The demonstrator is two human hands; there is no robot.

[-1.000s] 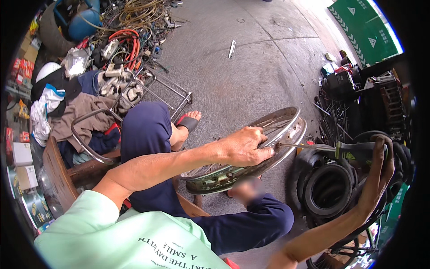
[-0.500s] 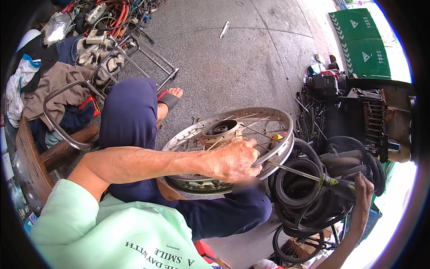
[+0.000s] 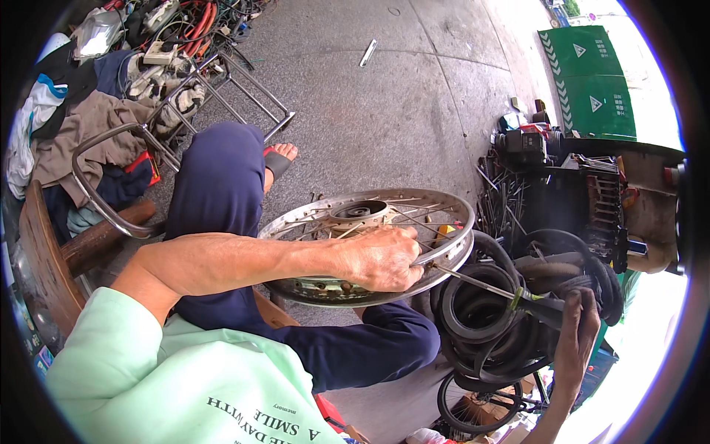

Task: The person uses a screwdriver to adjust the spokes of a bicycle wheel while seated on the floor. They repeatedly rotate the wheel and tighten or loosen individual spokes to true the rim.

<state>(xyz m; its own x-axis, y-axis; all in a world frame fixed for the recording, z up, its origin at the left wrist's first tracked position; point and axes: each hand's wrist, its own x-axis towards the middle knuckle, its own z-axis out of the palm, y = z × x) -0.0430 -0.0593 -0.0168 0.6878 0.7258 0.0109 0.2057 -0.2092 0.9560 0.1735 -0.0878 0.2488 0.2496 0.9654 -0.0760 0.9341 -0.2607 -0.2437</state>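
A bare spoked metal wheel with a large central hub lies tilted in front of my knees. My left hand reaches across the spokes with curled fingers, closed on the wheel at its right inner edge; what the fingertips pinch is hidden. On the right, my right hand grips the dark-and-green handle of a long screwdriver. Its shaft points left, and the tip meets the outer side of the rim close to my left fingers.
Black tyres and tubes are piled beneath the screwdriver. Beyond them are an open toolbox and loose metal rods. A metal-tube frame, clothes and tangled cables lie at the left. A green barrier stands far right.
The wheel appears flatter, its right side tipped a little differently. My right hand and the screwdriver have shifted slightly left in the picture, the tip still at the rim. The view has shifted slightly.
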